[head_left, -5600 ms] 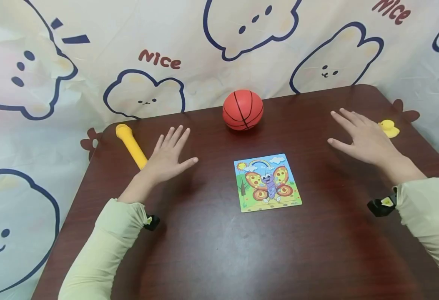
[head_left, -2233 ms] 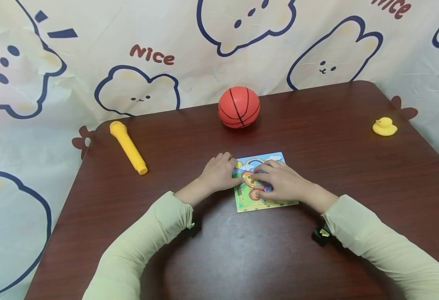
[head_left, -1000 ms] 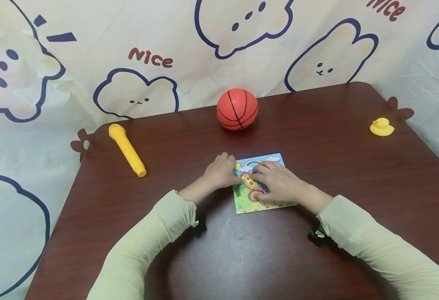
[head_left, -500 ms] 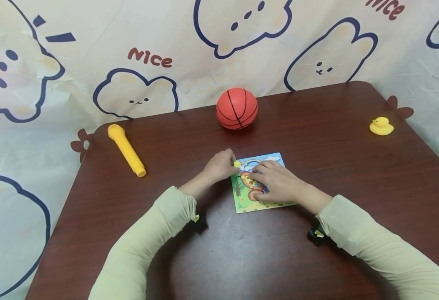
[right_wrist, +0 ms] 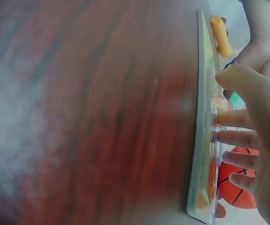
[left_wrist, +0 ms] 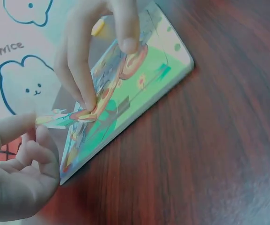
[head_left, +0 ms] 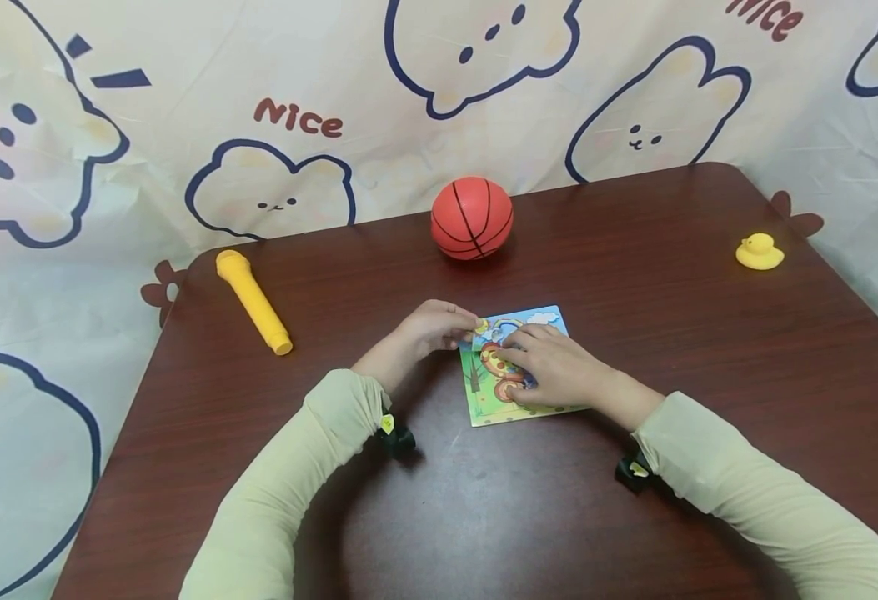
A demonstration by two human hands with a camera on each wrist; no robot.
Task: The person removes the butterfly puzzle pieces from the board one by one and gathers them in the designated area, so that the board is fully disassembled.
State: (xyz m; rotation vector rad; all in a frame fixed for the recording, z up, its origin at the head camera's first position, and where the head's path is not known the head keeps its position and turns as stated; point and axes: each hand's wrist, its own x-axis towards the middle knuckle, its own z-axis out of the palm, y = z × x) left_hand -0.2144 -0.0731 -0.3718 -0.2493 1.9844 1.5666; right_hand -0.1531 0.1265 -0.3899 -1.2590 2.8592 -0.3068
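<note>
- Pinching hard now: the left hand (head_left: 433,327) has a small flat puzzle piece (left_wrist: 55,119) nipped between thumb and fingertips, right at the upper-left corner of the colourful square butterfly jigsaw board (head_left: 494,408), which lies flat on the dark red-brown wooden table (head_left: 634,275), middle of the top.
- That piece looks barely clear of its slot, held by its edge only. Judgement call: a thin edge grip like this could let it slip free and skid off across the slick tabletop.
- Over to the right hand (head_left: 554,371): fingers (left_wrist: 127,44) spread and pressing down on the butterfly picture, nothing curled round anything, just pinning the board.
- If that pressure eases while the left pulls, the whole board could lift or slide along with the piece, and neighbouring pieces might pop loose.
- Pressing fingertips sit close to the pulled piece; they may be trapping an interlocking tab, and forcing it could bend the piece.
- Well apart on the tabletop: yellow plastic torch (head_left: 253,301) far left, orange rubber basketball (head_left: 472,217) behind, small yellow duck (head_left: 759,251) far right.
</note>
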